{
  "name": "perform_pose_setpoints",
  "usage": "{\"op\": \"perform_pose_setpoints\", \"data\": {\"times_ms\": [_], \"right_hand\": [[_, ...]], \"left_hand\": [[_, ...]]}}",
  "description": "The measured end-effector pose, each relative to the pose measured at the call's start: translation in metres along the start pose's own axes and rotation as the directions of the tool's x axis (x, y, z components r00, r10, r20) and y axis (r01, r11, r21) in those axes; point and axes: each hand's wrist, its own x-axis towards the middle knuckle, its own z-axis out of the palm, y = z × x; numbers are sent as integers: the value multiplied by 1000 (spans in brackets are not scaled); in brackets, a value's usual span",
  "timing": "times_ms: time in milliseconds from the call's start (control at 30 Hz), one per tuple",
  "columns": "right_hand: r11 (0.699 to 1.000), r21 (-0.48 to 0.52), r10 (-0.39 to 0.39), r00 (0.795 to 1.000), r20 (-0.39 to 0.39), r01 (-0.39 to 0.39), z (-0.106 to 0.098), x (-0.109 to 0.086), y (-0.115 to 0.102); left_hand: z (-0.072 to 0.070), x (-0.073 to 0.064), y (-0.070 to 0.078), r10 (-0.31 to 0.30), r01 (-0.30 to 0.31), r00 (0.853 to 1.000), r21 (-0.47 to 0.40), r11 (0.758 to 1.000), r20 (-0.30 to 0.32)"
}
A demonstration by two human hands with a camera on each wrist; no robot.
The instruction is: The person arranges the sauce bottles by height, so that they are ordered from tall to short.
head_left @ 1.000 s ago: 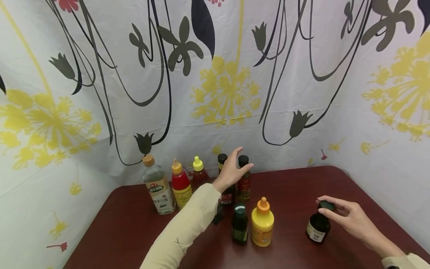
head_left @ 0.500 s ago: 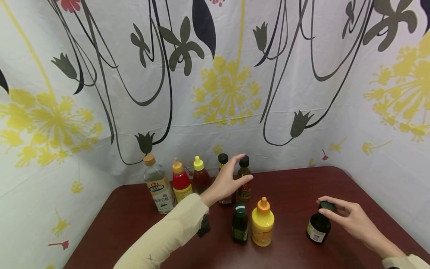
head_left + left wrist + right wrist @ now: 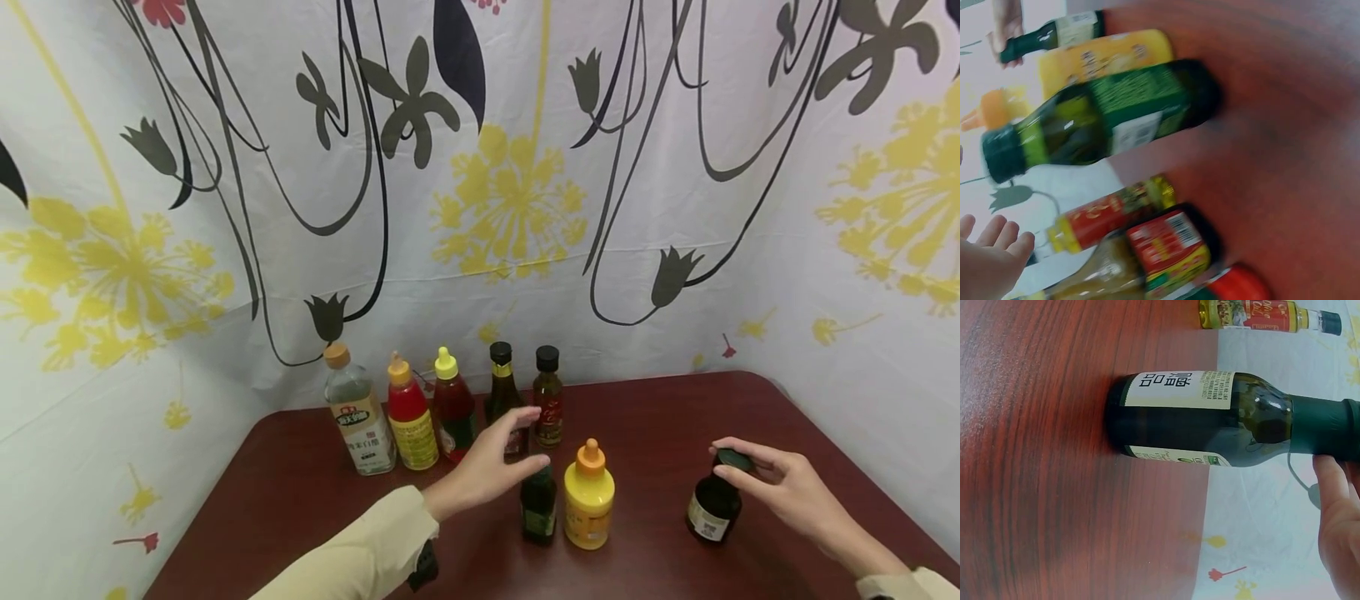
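My left hand [image 3: 483,471], thumb and fingers spread apart, is beside the cap of a small dark green glass bottle [image 3: 538,517]. In the left wrist view that green bottle [image 3: 1088,119] appears with nothing around it, the fingers of the left hand [image 3: 991,259] visible lower left. At the right of the table [image 3: 645,575], my right hand [image 3: 787,487] pinches the dark green cap of an upright dark glass bottle [image 3: 712,508] between thumb and fingers. The right wrist view shows this bottle [image 3: 1179,428] with a cream label, standing on the wood, and the thumb against its green neck.
A yellow squeeze bottle [image 3: 588,508] with an orange nozzle stands just right of the green bottle. Along the back are a clear vinegar bottle [image 3: 363,433], two red sauce bottles [image 3: 414,429] and two black-capped bottles [image 3: 549,408]. A patterned cloth [image 3: 480,208] hangs behind the table.
My left hand has come down and back from the black-capped bottles at the rear to the small green bottle, its fingers still spread. The right hand stays on its bottle cap.
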Motion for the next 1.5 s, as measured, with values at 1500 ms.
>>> {"op": "perform_pose_setpoints", "data": {"times_ms": [1500], "right_hand": [[1000,-5,6,1000,-16,-6,2,-3,-1]], "left_hand": [[36,-15,-40,-42,18,991,-179,984,-128]]}}
